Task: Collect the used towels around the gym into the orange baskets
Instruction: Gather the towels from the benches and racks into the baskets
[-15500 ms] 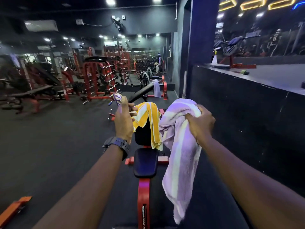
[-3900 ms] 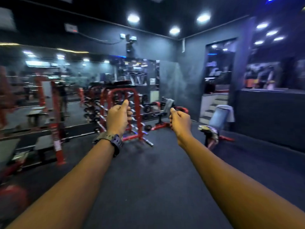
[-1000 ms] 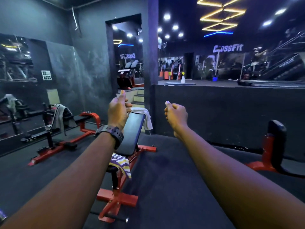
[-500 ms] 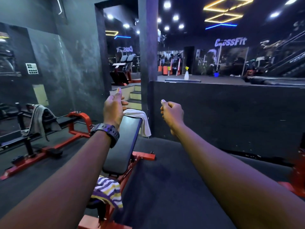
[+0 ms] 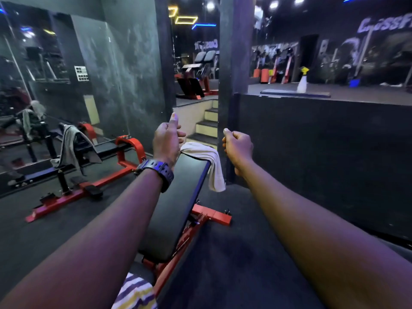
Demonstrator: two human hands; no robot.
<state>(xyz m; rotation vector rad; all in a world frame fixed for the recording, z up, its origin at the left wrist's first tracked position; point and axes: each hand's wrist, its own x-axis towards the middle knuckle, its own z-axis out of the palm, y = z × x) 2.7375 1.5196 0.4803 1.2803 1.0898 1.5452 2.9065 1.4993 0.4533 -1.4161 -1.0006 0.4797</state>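
A white towel (image 5: 206, 162) hangs over the top end of an inclined black bench pad (image 5: 176, 208) on a red frame. A purple, white and yellow striped towel (image 5: 136, 294) lies on the bench's seat at the bottom edge. A grey towel (image 5: 71, 146) drapes over another red and black bench to the left. My left hand (image 5: 167, 139), with a watch on the wrist, is a closed fist just left of the white towel. My right hand (image 5: 237, 146) is also closed and holds nothing, just right of that towel. Orange baskets (image 5: 262, 75) stand far back on the raised platform.
A mirror wall (image 5: 33, 74) on the left reflects gym gear. Steps (image 5: 206, 123) rise beyond the bench beside a dark pillar (image 5: 236, 63). A raised black platform (image 5: 323, 141) on the right carries a spray bottle (image 5: 302, 82) and a flat mat.
The view has moved forward and closer to the inclined bench; the white towel now sits between my two closed hands, and the striped towel has slid to the bottom edge.
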